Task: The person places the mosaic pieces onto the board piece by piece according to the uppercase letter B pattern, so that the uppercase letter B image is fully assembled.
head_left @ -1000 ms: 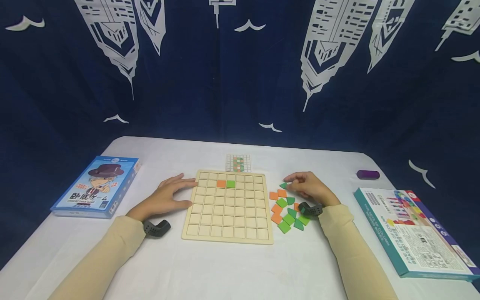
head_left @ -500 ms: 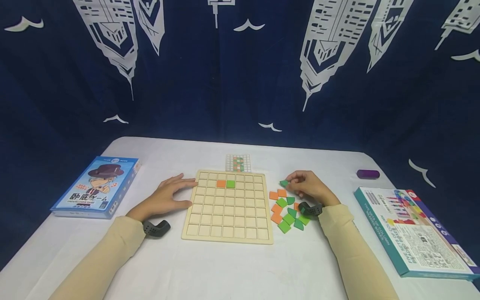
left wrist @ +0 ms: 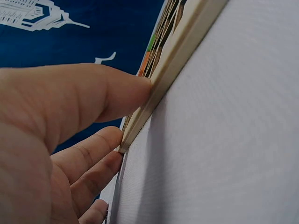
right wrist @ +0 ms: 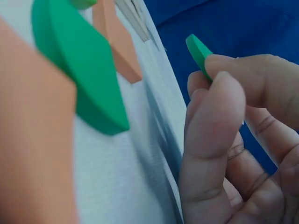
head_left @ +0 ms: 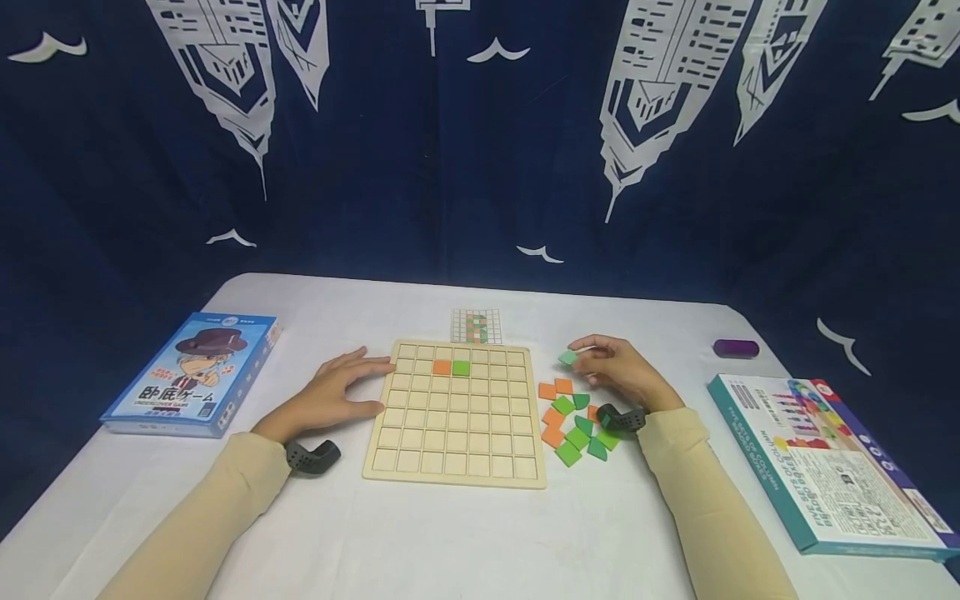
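My right hand (head_left: 621, 368) pinches a dark green quarter-round tile (head_left: 567, 357) between thumb and fingertips, beyond the loose pile; the right wrist view shows this tile (right wrist: 199, 52) lifted off the table. At the left edge of the wooden grid board (head_left: 457, 425), my left hand (head_left: 330, 398) touches the rim with thumb and fingertips, its fingers extended. In the left wrist view the thumb (left wrist: 126, 93) lies against the board's side. An orange square tile (head_left: 442, 367) and a light green square tile (head_left: 461, 368) sit side by side in the board's second row.
Loose orange, light green and dark green tiles (head_left: 575, 438) lie right of the board. A small pattern card (head_left: 476, 326) lies behind it. A blue game box (head_left: 191, 372) stands left, a teal-edged box (head_left: 832, 467) right, with a purple cylinder (head_left: 736, 349) behind.
My right hand has raised the dark green tile off the table and tilted it, so its face catches the light. The left hand and board have stayed put.
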Available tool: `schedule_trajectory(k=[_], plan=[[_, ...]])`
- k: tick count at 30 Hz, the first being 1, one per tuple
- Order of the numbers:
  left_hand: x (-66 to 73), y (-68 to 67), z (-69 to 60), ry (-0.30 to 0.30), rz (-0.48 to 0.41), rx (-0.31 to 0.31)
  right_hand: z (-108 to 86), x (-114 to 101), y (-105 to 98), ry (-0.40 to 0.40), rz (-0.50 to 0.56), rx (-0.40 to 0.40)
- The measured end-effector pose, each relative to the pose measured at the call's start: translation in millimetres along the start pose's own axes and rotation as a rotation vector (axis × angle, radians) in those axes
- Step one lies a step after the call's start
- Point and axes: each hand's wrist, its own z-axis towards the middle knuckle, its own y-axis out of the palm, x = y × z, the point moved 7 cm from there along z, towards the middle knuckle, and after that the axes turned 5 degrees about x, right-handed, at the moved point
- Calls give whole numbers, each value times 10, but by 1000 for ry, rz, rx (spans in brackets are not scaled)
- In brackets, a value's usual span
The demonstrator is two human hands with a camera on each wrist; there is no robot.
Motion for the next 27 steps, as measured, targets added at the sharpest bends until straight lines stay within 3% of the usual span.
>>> schedule_trajectory(k=[8, 27], plan=[[1, -3, -3, -3, 3, -2, -4, -33, -17, -33, 135, -38], [8, 7, -3, -8, 2, -2, 2, -116, 41, -74, 136, -41]])
